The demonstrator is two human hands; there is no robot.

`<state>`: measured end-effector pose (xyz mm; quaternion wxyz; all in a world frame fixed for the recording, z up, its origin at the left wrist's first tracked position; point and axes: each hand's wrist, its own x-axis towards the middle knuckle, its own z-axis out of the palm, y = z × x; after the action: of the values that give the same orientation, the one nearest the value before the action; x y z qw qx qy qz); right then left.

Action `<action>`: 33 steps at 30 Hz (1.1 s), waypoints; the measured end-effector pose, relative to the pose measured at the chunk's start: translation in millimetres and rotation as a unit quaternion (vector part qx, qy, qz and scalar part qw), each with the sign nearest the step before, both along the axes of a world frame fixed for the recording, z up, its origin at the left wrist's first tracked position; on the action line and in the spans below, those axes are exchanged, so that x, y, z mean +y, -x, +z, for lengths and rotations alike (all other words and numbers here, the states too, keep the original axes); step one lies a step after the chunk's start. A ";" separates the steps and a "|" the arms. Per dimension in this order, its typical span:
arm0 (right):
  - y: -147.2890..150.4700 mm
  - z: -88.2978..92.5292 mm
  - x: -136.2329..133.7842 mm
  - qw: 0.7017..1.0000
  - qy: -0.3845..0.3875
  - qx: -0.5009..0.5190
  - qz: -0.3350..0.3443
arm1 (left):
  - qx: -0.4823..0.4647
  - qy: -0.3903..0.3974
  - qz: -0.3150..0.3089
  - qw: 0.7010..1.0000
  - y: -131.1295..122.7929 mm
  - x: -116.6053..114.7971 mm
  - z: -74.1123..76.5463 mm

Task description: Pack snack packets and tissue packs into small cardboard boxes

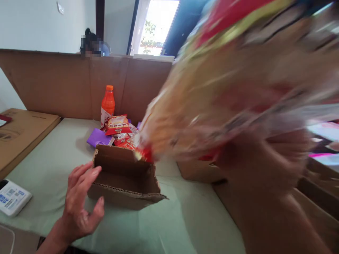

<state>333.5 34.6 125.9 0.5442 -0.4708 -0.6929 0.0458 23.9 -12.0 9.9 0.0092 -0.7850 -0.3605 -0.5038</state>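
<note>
While the right hand held a large plastic bag up across the right of my view, both showed blurred. The bag looked clear and crinkled, with tan contents, red and yellow print along its upper part and a red patch at its lower tip, which hung in front of the open box; whether they touched, I could not tell. I saw the right hand gripping the bag's lower side, its finger placement lost in the blur. The left hand held nothing, fingers loosely spread beside the box's left end. That box was brown cardboard with ragged edges, standing on a pale green cloth. Behind it lay red packets and a purple packet, near an upright orange bottle. To the left I had a flat carton and a white device. Beyond a tall cardboard panel I made out a person's head, a white wall and a bright doorway.
</note>
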 end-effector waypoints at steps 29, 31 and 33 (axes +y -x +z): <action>65.5 -45.9 28.7 0.768 0.244 -0.554 0.207 | 0.040 -0.005 0.070 0.997 -15.1 -0.3 7.1; 80.8 -54.8 36.1 0.722 0.279 -0.592 0.224 | 0.039 0.003 0.053 0.998 -15.8 0.9 7.5; 85.2 -60.3 42.5 0.715 0.294 -0.586 0.244 | 0.040 0.012 0.040 0.998 -15.4 1.4 6.8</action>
<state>248.3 77.0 65.7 -0.1669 -0.3542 -0.9155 0.0926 39.3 -10.6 16.6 0.0344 -0.7897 -0.3971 -0.4664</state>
